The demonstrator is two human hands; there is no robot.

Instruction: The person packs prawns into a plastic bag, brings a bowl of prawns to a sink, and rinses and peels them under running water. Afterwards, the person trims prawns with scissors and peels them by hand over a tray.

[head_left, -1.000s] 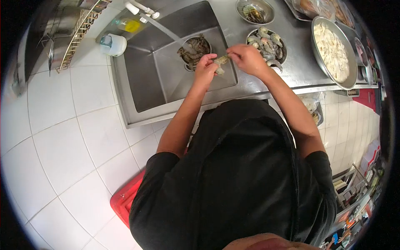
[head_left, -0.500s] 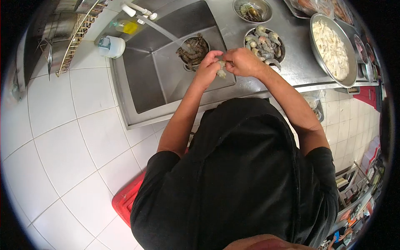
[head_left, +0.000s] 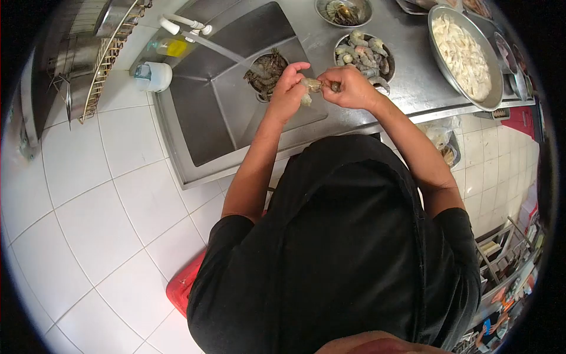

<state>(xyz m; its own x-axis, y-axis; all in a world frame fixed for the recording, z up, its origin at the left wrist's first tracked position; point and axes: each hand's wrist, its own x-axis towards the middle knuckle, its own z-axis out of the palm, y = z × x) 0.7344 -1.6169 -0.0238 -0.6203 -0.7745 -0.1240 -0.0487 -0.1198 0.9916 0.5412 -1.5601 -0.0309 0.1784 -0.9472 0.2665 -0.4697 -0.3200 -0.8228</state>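
Observation:
Over the sink's right rim, my left hand (head_left: 288, 93) pinches a greyish shrimp (head_left: 312, 86), its pale end hanging below the fingers. My right hand (head_left: 351, 88) is closed on the other end, where a darker bit shows between thumb and fingers. Whether that bit is shell or flesh I cannot tell. Left of my left hand, a bowl of dark, whole shrimp (head_left: 265, 75) stands in the sink under running water. Just beyond my right hand is a metal bowl of grey shrimp (head_left: 367, 54) that look peeled.
The faucet (head_left: 171, 25) runs into the steel sink (head_left: 206, 118). A white jug (head_left: 154, 77) and a yellow bottle (head_left: 172, 48) stand behind it. On the counter are a small bowl (head_left: 344, 13) and a large bowl of pale strips (head_left: 463, 56). A red object (head_left: 184, 286) is low left.
My hands have drawn slightly apart, so more of the shrimp shows between them. A dark bit now shows in my right hand. The camera view has shifted slightly.

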